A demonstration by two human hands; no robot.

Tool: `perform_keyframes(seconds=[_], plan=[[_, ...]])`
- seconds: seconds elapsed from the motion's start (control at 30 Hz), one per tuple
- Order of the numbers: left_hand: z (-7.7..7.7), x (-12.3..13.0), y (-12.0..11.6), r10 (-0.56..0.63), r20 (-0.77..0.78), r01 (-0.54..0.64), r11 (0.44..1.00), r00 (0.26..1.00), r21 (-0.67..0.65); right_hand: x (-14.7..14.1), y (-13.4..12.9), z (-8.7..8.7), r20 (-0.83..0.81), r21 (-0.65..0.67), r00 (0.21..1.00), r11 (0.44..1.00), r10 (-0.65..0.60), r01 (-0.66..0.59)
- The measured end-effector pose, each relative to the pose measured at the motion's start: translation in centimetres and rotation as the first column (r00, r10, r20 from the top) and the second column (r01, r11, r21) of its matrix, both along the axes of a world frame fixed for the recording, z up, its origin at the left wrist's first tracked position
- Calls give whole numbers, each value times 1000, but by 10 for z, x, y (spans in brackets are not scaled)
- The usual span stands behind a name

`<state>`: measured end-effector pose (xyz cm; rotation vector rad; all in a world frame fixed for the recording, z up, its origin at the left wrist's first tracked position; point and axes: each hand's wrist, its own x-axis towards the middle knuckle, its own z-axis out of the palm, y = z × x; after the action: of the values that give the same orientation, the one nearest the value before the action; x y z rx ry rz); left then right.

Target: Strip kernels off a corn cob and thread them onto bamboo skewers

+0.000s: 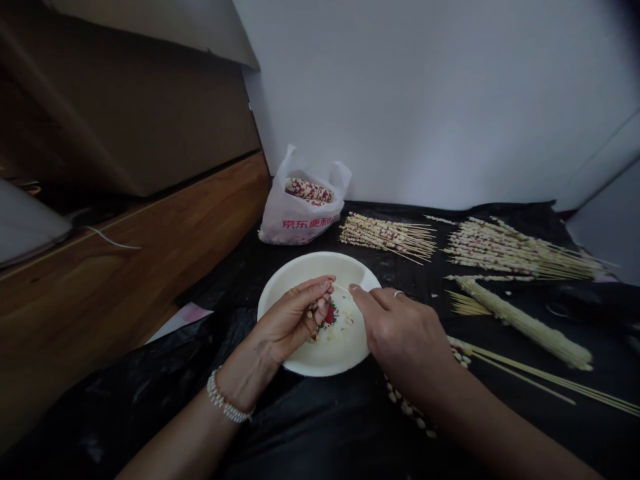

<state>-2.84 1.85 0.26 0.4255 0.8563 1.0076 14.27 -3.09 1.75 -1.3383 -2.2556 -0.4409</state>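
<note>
A white bowl (280,277) with a red and green pattern at its bottom holds some loose corn kernels. Over its middle, my left hand (300,310) has its fingers curled round a few kernels, with thumb and fingertips pinched at the end of a thin skewer (341,287). My right hand (400,327), a ring on one finger, grips the other end of that skewer above the bowl's right side. Threaded skewers (407,403) lie partly hidden under my right forearm.
Behind the bowl stands a white plastic bag (300,220) with a speckled corn cob (309,191). Bundles of kernel-threaded skewers (385,235) lie back right on black sheeting. A stripped cob (530,323) and bare skewers (550,380) are at right; a wooden board (150,247) borders the left.
</note>
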Motion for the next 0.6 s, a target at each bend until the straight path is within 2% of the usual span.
perform_keyframes(seconds=[0.33, 0.6], plan=[[0, 0, -1, -60, -47, 60, 998, 997, 12, -5, -1, -7, -20, 43, 1000, 999, -9, 10], [-1, -1, -2, -134, -45, 135, 991, 990, 22, -9, -1, -10, -96, 99, 995, 995, -12, 21]])
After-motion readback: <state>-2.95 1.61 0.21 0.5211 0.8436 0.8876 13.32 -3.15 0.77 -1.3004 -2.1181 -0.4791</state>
